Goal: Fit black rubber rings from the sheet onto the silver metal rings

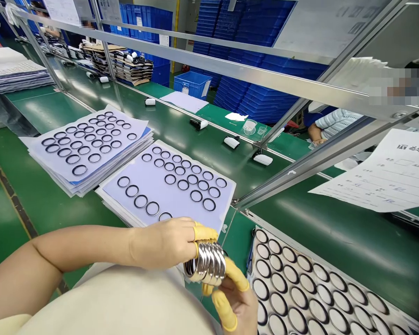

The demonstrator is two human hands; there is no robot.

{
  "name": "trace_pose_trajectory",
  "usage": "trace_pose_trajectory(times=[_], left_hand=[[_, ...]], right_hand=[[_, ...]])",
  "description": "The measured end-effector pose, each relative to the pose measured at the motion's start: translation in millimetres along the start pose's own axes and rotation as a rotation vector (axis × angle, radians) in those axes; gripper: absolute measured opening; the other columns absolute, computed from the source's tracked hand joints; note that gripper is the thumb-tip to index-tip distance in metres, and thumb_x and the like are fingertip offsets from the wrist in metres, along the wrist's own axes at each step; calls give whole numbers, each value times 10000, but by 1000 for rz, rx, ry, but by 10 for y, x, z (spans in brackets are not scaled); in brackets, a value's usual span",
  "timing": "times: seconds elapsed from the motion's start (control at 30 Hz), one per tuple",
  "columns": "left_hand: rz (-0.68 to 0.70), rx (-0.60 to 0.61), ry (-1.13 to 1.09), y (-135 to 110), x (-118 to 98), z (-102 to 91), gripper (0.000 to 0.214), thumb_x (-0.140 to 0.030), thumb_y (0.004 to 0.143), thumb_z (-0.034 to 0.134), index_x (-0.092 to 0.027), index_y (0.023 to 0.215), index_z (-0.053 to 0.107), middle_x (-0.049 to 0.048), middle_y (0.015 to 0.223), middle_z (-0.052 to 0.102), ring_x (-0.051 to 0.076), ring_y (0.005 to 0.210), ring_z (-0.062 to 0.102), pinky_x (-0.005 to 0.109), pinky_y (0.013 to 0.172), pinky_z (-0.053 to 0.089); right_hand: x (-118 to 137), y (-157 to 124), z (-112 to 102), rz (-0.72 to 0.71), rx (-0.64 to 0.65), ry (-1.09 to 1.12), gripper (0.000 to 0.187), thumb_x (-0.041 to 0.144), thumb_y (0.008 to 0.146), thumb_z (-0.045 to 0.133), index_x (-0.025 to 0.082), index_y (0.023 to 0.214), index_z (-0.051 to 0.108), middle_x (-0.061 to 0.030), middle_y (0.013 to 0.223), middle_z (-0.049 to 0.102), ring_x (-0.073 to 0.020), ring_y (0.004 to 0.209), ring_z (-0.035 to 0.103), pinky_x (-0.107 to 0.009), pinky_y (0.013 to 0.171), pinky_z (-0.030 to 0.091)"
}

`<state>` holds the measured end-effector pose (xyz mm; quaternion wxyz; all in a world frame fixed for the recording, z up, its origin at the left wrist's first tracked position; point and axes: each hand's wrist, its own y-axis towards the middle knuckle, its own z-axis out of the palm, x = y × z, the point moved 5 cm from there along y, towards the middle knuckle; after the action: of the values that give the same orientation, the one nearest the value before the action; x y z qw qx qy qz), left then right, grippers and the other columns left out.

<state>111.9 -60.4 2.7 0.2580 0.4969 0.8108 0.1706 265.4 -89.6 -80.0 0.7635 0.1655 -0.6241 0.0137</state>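
My left hand (164, 243) and my right hand (235, 298) both hold a short stack of shiny metal rings (205, 263) between them, and several fingers wear yellow finger cots. The stack lies on its side just above the bench. Directly ahead of my left hand is a white sheet of dark rings in rows (167, 184), its near edge almost under my fingers. Farther left, a second sheet of dark rings (85, 149) tops a paper pile. To the right of my right hand sits a white tray packed with round discs (300, 284).
A metal rail frame (300, 139) crosses the green bench, with a printed paper form (373, 172) on the right. A co-worker's arm (321, 132) is beyond it. Small white devices, paper stacks and stacked blue crates (258, 88) stand farther back.
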Motion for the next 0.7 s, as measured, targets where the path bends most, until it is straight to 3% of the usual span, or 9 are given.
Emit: trace_pose_trajectory(times=[0.1, 0.2, 0.3, 0.43, 0.57, 0.7], left_hand=[[47, 21, 29, 22, -23, 5, 305, -72, 938, 373, -69, 927, 678, 184, 1100, 690, 201, 955, 645, 302, 803, 526], [73, 31, 48, 23, -24, 32, 302, -96, 945, 393, -73, 897, 690, 184, 1106, 693, 207, 946, 645, 312, 795, 529], [49, 64, -12, 13, 3, 64, 246, -95, 925, 450, -68, 911, 693, 186, 1112, 689, 214, 933, 652, 325, 791, 531], [-70, 139, -258, 7, 53, 99, 189, -110, 887, 526, -83, 984, 686, 165, 1154, 673, 206, 986, 658, 303, 859, 532], [-169, 208, -504, 3, 82, 132, 228, -72, 866, 503, -101, 1009, 678, 148, 1246, 639, 184, 1108, 625, 254, 933, 510], [-158, 256, -512, 6, 78, 135, 263, -39, 845, 488, -96, 1025, 672, 151, 1254, 636, 197, 1104, 626, 270, 941, 503]], right_hand=[[-49, 22, 113, 175, 277, 47, 364, 541, 823, 642, 256, 1040, 708, -4, 620, 628, -147, 539, 548, -277, 552, 480], [-48, 41, 209, 226, 409, 12, 407, 566, 774, 678, 212, 960, 751, -62, 712, 680, -187, 625, 600, -314, 596, 516], [-8, 83, 294, 188, 423, 38, 357, 533, 802, 663, 237, 977, 755, -64, 739, 704, -210, 691, 636, -368, 697, 554], [41, 118, 374, 148, 384, 160, 252, 410, 853, 663, 318, 1079, 726, -55, 906, 763, -211, 789, 696, -392, 794, 572], [66, 113, 387, 63, 345, 96, 188, 320, 871, 657, 296, 1034, 746, -49, 885, 776, -211, 784, 722, -371, 754, 601], [42, 87, 349, 6, 301, -39, 134, 310, 859, 662, 256, 926, 765, -48, 789, 768, -219, 687, 722, -363, 657, 624]])
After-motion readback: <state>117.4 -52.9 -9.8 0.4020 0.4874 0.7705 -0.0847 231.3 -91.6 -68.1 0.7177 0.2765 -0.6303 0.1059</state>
